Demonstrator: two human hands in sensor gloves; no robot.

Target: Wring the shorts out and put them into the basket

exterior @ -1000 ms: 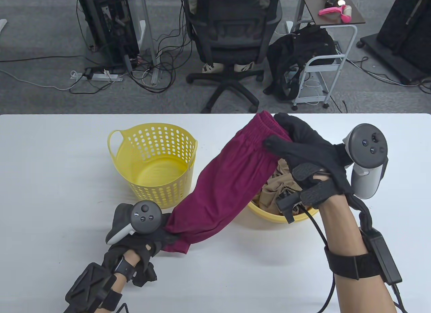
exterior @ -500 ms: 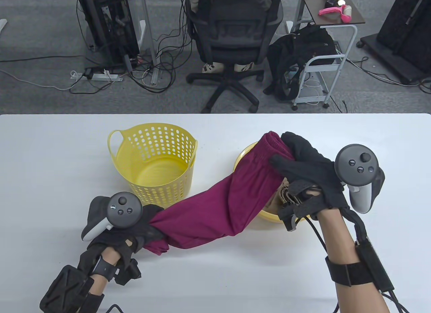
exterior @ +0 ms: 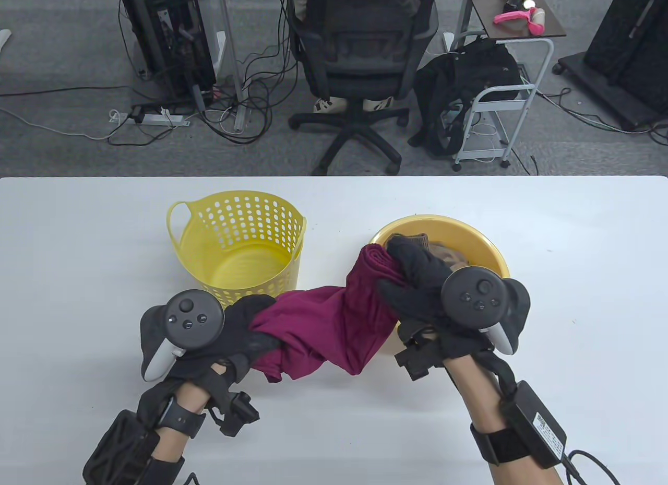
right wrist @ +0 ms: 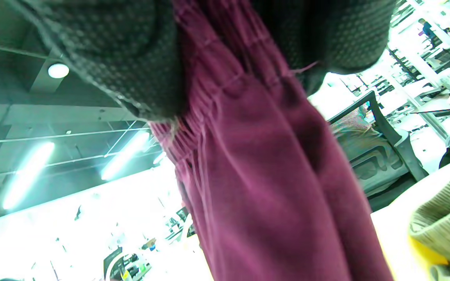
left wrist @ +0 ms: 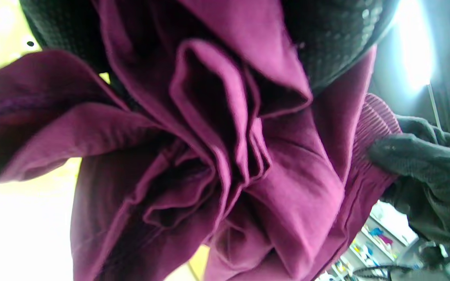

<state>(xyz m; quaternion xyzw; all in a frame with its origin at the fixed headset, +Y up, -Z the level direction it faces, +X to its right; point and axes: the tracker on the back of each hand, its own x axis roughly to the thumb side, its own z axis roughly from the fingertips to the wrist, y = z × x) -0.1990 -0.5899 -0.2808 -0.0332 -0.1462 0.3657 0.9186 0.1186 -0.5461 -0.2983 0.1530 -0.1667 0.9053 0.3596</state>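
Where the hands are: left hand (exterior: 245,333) grips the leg end of the shorts (exterior: 323,328), right hand (exterior: 417,292) grips the waistband end.
Shorts: bunched and twisted between both hands, held above the counter (exterior: 78,276), just right of the basket (exterior: 237,252).
Basket: yellow, perforated, nothing seen inside it.
Bowl: yellow bowl (exterior: 490,250) right of the basket, brownish clothes (exterior: 449,255) in it, right hand over its near rim.
Progress: wringing looks under way; putting the shorts in the basket is not yet done.
Hard to make out: no water visible; wrist views are blurred cloth and glove; fingertips buried in fabric.
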